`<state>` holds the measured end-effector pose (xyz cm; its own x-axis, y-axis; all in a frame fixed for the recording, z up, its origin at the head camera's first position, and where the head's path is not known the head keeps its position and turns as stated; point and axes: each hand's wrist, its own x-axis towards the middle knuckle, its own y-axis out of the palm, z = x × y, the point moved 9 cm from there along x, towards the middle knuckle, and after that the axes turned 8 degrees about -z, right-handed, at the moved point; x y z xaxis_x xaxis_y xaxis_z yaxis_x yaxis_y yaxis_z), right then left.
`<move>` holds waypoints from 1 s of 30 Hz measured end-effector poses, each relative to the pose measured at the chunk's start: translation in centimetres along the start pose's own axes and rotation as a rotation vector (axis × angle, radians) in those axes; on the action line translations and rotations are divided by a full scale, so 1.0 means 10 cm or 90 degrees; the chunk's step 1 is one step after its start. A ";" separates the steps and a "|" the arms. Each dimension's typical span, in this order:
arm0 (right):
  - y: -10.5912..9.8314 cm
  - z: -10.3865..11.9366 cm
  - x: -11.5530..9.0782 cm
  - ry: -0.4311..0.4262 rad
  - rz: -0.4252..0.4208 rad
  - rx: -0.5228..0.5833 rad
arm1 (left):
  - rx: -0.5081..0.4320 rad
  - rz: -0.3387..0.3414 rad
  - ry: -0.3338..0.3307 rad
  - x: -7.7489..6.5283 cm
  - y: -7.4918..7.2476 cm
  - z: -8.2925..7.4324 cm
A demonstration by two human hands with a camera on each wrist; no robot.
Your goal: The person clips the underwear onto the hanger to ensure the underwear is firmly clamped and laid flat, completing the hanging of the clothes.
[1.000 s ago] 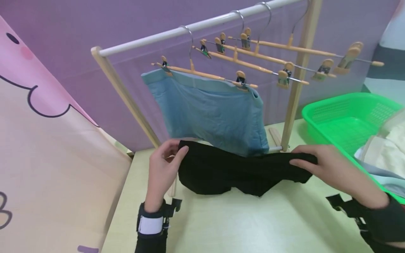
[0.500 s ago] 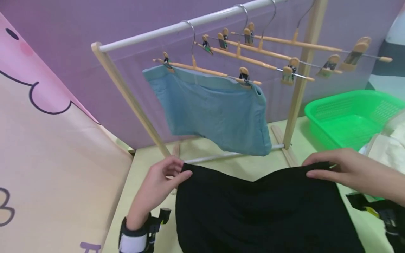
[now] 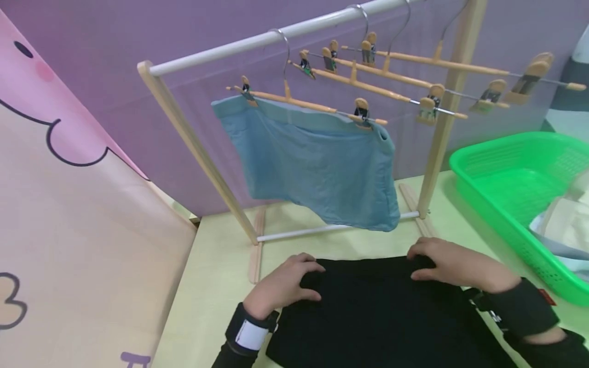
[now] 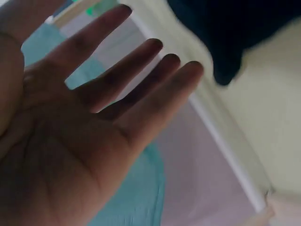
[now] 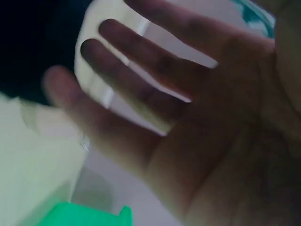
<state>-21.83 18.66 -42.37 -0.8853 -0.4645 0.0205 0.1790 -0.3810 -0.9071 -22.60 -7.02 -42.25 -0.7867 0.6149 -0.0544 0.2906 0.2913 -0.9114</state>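
A black garment lies spread on the table with its straight upper edge toward the rack; its lower part runs out of the head view. My left hand is over its upper left corner, fingers apart and slightly bent. At the upper right corner is my right hand, thumb and fingers spread. In the left wrist view, the left fingers reach out with nothing in them. The right wrist view likewise shows loose, spread fingers. Whether the fingertips touch the cloth is hard to tell.
Blue shorts hang by two clips from a hanger on the rack's white rail. Several other clip hangers hang to their right. A green basket at the right holds pale clothes.
Both hands held the black garment bunched up near the rack, then drew it toward the person and spread it. Now it lies flat on the table and both hands have let go.
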 end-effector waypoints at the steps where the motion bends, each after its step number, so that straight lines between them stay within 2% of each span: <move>1: 0.05 0.01 0.00 0.007 0.018 -0.002 | 0.017 0.018 -0.003 0.00 0.06 -0.02; 4: 0.16 0.03 -0.01 0.030 0.057 0.004 | 0.075 0.032 -0.006 0.00 0.17 -0.07; 8: 0.20 0.02 -0.01 0.057 0.059 0.007 | 0.143 0.000 -0.001 0.02 0.20 -0.12; 11: 0.21 0.05 -0.01 0.058 0.056 0.006 | 0.146 -0.008 0.001 0.03 0.20 -0.11; 13: 0.20 0.07 -0.01 0.052 0.049 -0.001 | 0.123 -0.030 -0.006 0.02 0.11 -0.07; 15: 0.19 0.09 -0.01 0.048 0.041 -0.015 | 0.083 -0.099 -0.023 0.02 -0.10 0.00; 19: 0.19 0.09 0.00 0.043 0.027 -0.034 | -0.001 -0.333 -0.082 -0.12 -0.72 0.24; 22: 0.18 0.09 -0.01 0.023 0.012 -0.045 | -0.062 -0.462 -0.142 -0.27 -1.05 0.44; 26: 0.18 0.09 -0.01 -0.005 0.006 -0.056 | -0.131 -0.570 -0.206 -0.44 -1.27 0.66; 30: 0.21 0.06 0.01 0.007 0.025 -0.054 | -0.142 -0.666 -0.238 -0.54 -1.39 0.80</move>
<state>-21.28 17.32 -44.01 -0.8829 -0.4691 -0.0199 0.1771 -0.2934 -0.9394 -26.79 -20.26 -32.59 -0.8027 -0.2538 0.5397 -0.5446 0.6807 -0.4899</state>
